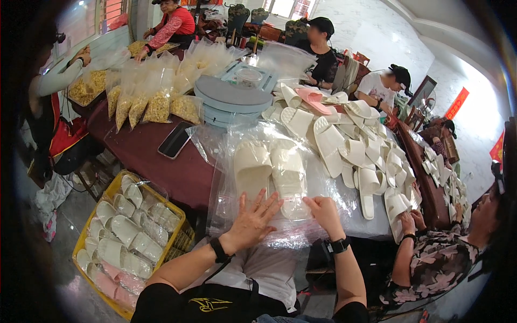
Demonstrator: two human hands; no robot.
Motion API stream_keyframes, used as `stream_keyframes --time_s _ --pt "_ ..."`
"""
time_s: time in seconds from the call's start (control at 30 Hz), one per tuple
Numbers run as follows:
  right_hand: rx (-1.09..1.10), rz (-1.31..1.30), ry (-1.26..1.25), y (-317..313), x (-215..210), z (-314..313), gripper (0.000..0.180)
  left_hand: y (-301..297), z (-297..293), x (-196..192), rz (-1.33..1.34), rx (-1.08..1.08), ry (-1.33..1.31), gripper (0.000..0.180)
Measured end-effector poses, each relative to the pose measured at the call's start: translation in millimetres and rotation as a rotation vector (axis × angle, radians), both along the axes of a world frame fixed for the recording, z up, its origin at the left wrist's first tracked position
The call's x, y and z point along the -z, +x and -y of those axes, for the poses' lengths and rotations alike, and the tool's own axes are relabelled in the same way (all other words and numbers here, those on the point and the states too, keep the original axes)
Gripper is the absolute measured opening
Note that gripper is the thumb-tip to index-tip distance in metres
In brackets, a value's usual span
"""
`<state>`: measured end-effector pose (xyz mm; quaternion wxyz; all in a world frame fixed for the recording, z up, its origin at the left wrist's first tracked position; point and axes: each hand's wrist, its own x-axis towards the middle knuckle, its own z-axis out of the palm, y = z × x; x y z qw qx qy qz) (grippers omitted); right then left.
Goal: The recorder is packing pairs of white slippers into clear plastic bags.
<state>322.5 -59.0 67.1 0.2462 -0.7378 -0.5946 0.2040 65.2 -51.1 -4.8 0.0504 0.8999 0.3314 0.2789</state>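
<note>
A pair of white slippers (271,169) lies side by side inside a clear plastic bag (226,161) on the table in front of me. My left hand (252,219) rests flat with fingers spread on the near end of the bag, just below the left slipper. My right hand (322,210) pinches the bag's near edge beside the right slipper's heel. Both wrists wear black watches.
A heap of loose white slippers (355,145) covers the table to the right, where a person's hands (410,220) work. A yellow crate (102,188) of bagged slippers stands on the floor at left. A phone (175,140), grey round trays (231,99) and bags of grain (156,105) lie farther back.
</note>
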Motion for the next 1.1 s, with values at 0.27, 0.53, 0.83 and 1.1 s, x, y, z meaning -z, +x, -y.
stream_keyframes --time_s 0.27,0.53,0.83,1.1 --pt "-0.01 -0.431 0.001 -26 -10 2 0.035 -1 -13 -18 0.08 -0.055 -0.017 0.1" --pt "0.268 -1.259 0.031 -43 -14 15 0.015 29 -22 -7 0.151 -0.072 0.106 0.093" --pt "-0.314 -1.43 -0.053 -67 23 -5 0.03 2 -23 2 0.388 -0.167 -0.167 0.06" --pt "-0.226 0.296 0.701 -18 49 -44 0.042 -71 -56 -28 1.161 -0.014 -0.653 0.053"
